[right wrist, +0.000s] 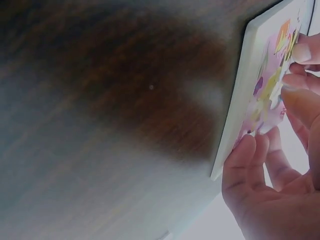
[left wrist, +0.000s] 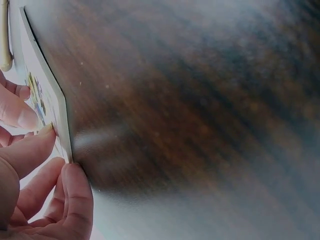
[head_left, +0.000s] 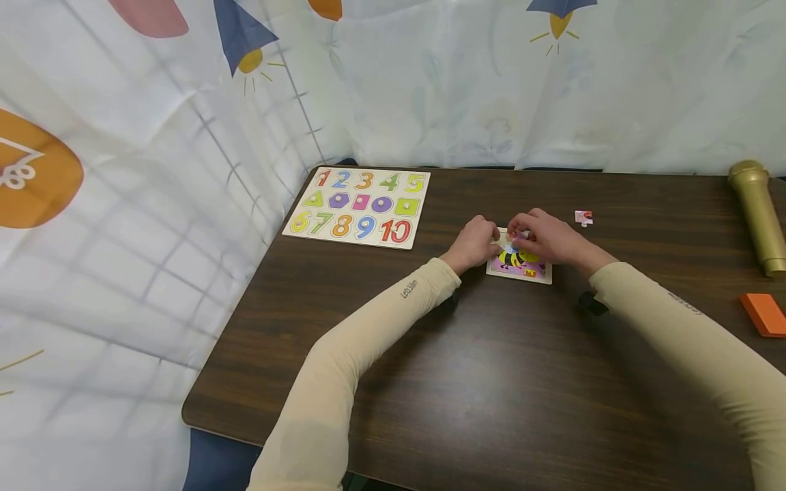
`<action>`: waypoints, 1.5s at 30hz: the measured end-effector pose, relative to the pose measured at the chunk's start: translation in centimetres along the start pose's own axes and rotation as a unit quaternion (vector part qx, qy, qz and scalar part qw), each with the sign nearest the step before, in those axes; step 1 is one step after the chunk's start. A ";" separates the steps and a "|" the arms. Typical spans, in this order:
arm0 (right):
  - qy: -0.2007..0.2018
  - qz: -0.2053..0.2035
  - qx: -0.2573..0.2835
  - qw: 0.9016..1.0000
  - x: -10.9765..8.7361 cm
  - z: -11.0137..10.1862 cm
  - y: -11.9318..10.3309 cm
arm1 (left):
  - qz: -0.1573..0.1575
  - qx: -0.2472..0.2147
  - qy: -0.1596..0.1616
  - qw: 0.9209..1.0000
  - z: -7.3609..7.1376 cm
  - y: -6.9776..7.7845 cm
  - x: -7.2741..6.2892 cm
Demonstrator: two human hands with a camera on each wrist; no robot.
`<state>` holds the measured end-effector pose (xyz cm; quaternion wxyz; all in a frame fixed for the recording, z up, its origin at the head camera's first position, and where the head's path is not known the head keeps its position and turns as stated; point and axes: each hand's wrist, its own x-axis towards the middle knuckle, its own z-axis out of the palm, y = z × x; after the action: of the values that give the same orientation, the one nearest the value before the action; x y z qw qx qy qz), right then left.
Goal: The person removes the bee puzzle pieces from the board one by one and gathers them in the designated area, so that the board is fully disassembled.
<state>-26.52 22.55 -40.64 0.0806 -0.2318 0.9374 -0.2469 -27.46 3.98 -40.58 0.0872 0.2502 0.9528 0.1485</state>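
A small jigsaw puzzle (head_left: pixel 520 276) with a yellow-and-black bee on pink lies in a pale frame on the dark table. My left hand (head_left: pixel 474 244) is at its left side, thumb over the picture and fingers against the frame's edge, gripping it. Above the upper part of the picture, the right hand (head_left: pixel 548 236) has curled fingers and a thumb, pinching a puzzle piece mostly hidden by the fingers. The right wrist view shows the right hand (right wrist: pixel 280 175) low over the puzzle (right wrist: pixel 267 85). One loose pink puzzle piece (head_left: pixel 584 217) lies beyond the right hand.
A number-and-shape peg board (head_left: pixel 350 236) lies at the back left of the table (head_left: pixel 467 382). Toward the right are a gold cylinder (head_left: pixel 758 218) and an orange block (head_left: pixel 764 315). A white patterned curtain (head_left: pixel 430 88) hangs behind and to the left.
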 end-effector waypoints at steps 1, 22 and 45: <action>0.002 -0.004 -0.001 1.000 0.0 0.0 0.0 | 0.001 0.001 0.000 1.000 0.0 0.0 0.0; -0.002 -0.014 0.007 1.000 -0.1 -0.1 -0.2 | 0.008 0.014 -0.001 1.000 0.0 0.0 0.0; -0.010 -0.001 -0.020 1.000 -1.0 -0.4 1.2 | -0.005 0.005 -0.002 1.000 0.1 0.1 0.1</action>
<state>-26.25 24.10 -40.88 0.0851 -0.2367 0.9410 -0.2263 -27.46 4.13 -40.65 0.0890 0.2466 0.9544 0.1428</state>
